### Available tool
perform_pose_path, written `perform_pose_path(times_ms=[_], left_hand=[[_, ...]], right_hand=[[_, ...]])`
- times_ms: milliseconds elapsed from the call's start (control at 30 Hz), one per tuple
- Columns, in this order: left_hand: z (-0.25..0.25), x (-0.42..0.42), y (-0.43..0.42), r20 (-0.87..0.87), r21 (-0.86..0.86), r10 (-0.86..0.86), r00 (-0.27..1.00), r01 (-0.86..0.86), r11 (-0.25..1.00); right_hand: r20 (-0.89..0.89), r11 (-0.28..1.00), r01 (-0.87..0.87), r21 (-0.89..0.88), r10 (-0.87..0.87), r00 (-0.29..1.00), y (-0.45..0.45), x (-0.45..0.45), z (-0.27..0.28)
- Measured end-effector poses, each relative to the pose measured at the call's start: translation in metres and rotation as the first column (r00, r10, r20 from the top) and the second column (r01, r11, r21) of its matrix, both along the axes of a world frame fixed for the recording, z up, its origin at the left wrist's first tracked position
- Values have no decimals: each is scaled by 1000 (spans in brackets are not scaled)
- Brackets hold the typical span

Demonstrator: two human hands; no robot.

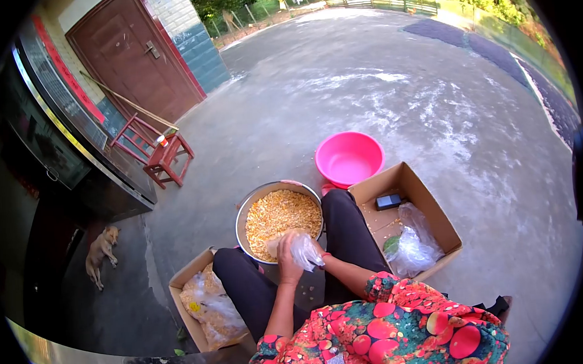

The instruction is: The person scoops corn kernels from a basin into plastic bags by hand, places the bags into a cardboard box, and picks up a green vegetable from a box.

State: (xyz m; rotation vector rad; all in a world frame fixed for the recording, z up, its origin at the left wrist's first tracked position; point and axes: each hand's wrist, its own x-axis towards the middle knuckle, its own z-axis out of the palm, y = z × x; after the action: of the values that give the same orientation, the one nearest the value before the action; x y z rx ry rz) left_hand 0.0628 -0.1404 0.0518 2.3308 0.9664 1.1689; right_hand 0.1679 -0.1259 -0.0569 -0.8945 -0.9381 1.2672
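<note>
- The left hand (288,263) is closed, its fingers curled around a clear plastic bag (304,250).
- The right hand (318,248) is at the bag's other side, largely hidden behind the plastic; how far its fingers are open, or what they grip, cannot be told.
- The bag is above the near rim of a round basin (239,228), between the person's knees.
- Yellow corn kernels (284,211) fill much of the basin, which stands on the concrete ground (269,111).
- A pink tub (347,157) stands beyond the basin's far right edge, near the far left corner of the right-hand cardboard box (429,203).
- Inside that box, a dark device (388,202) lies toward the far left corner; crumpled clear plastic (417,249) lies toward the near edge, with something green (392,244) beside it.
- The left-hand cardboard box (183,317), beside the left leg, holds clear bags with yellowish contents (206,303).
- A dog (101,252) lies on the ground to the left, well apart from that box.
- A red chair (167,155) near the wall carries a small cup (162,141) on its seat.
</note>
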Motion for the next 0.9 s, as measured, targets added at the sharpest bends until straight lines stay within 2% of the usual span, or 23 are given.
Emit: perform_pose_path(times_ms=[67, 100, 133, 167, 200, 233, 267, 300, 367, 400, 433, 467, 500, 533, 567, 600, 767, 833, 900], left_hand=[[4, -1, -1, 47, -46, 43, 998, -41, 998], [6, -1, 0, 96, -87, 80, 992, -72, 994], [-4, -7, 7, 119, -187, 55, 991, -32, 982], [-15, -12, 13, 116, -184, 56, 992, -34, 982], [-22, -16, 16, 58, -167, 89, 994, -79, 983], [-29, -21, 18, -2, -148, 123, 992, -122, 981], [-36, -25, 18, -182, -131, 150, 972, -175, 976], [-41, -27, 17, -186, -126, 150, 971, -175, 976], [-51, -27, 16, -252, -59, 89, 964, -107, 993], [-94, -32, 36, -362, 37, 103, 927, -96, 995], [-103, -32, 39, -358, 124, 130, 925, -91, 988], [-111, -32, 43, -352, 211, 161, 922, -89, 973], [-105, -29, 36, -151, 18, 138, 979, -137, 990], [-104, -26, 37, -156, 17, 133, 979, -132, 991], [-102, -24, 37, -175, -44, 146, 974, -156, 987], [-101, -23, 38, -195, -105, 159, 968, -182, 978], [-111, -27, 40, -185, -127, 143, 972, -168, 978], [-112, -26, 40, -179, -132, 134, 975, -159, 978], [-112, -23, 42, -171, -139, 127, 977, -152, 979]], right_hand=[[-333, 966, 35, -256, -122, 935, -9, -1, 29], [-336, 966, 32, -256, -120, 934, -11, 0, 33], [-56, 977, 129, -171, -141, 988, -13, 2, 36], [-100, 983, 120, -137, -134, 986, -12, 4, 30], [-143, 988, 111, -104, -125, 982, -11, 6, 24], [-286, 994, 99, -50, -109, 952, -5, 6, 12], [-422, 996, 88, 5, -77, 903, 0, 7, 0], [-400, 997, 77, 17, -64, 914, 2, 10, 1], [-453, 981, 33, -189, -117, 884, -12, 4, 37], [-617, 955, -70, -288, -129, 777, -18, -1, 58], [-544, 978, -67, -195, -51, 838, -17, -4, 53], [-115, 999, 34, 11, -33, 993, -6, -9, 19], [117, 992, 36, 122, -50, 992, -6, -10, 13], [327, 971, 38, 236, -116, 938, -12, -10, 29], [594, 959, -51, 280, -131, 794, -24, -7, 44], [804, 944, -150, 292, -158, 573, -36, -5, 70], [790, 885, -240, 399, -200, 579, -41, -6, 82], [833, 826, -346, 445, -239, 500, -46, -2, 94], [828, 828, -339, 446, -237, 508, -47, -3, 94]])
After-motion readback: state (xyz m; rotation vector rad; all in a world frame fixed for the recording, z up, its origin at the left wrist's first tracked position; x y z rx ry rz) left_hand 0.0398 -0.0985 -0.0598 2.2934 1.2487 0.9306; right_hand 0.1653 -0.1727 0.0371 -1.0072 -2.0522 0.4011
